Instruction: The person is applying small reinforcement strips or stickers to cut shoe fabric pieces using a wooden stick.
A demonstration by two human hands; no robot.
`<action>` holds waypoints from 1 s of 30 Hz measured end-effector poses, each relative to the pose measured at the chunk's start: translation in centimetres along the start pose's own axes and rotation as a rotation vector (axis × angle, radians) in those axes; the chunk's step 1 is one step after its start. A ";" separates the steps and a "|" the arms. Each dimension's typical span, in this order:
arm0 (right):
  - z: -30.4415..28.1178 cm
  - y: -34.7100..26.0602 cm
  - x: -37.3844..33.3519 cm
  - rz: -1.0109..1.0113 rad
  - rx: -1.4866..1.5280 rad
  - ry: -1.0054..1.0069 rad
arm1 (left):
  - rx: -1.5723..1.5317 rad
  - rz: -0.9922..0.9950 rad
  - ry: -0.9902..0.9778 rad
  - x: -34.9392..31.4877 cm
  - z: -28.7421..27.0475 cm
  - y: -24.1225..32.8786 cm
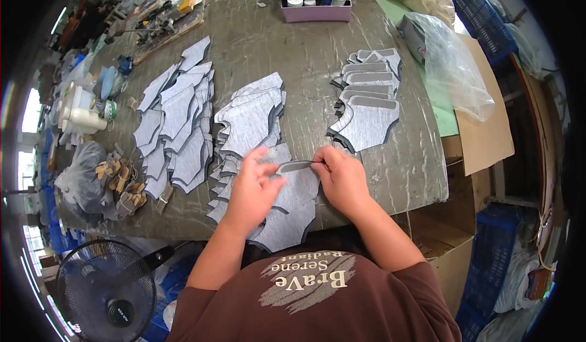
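Note:
My right hand (340, 180) pinches the top right corner of a grey cut fabric piece (300, 188), which lies at the table's near edge over other pieces. A darker rounded strip (296, 166) runs along its top edge, under my right fingertips. My left hand (253, 186) is at the strip's left end with its fingers apart, holding nothing that I can see. Beyond my left hand, a fanned row of plain grey pieces (250, 119) reaches away from me. At the right, several pieces with dark strips (366, 125) lie overlapped in another row.
More grey pieces (177, 119) overlap at the left of the table (305, 104). Beside them lie small tan bundles (125, 189) and a clear plastic bag (85, 177). A purple tray (316, 13) with jars stands at the back. A fan (110, 290) is at lower left, cardboard (482, 116) at right.

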State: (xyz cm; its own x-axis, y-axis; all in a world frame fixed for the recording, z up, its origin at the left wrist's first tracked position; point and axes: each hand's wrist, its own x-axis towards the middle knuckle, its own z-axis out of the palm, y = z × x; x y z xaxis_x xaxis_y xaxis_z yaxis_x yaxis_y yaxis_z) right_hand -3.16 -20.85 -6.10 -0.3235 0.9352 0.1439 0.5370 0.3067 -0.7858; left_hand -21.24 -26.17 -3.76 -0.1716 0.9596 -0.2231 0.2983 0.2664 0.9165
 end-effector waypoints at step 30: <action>0.7 -4.9 -1.4 -0.019 0.561 -0.346 | 0.344 0.806 0.032 -0.9 0.4 1.3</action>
State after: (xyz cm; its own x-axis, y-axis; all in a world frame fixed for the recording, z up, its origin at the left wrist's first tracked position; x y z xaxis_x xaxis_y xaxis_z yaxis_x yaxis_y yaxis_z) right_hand -5.88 -23.80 -2.85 -0.6112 0.7908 0.0325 0.0715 0.0961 -0.9928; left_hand -20.35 -26.64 -2.54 0.1886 0.8659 0.4632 0.6056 -0.4739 0.6393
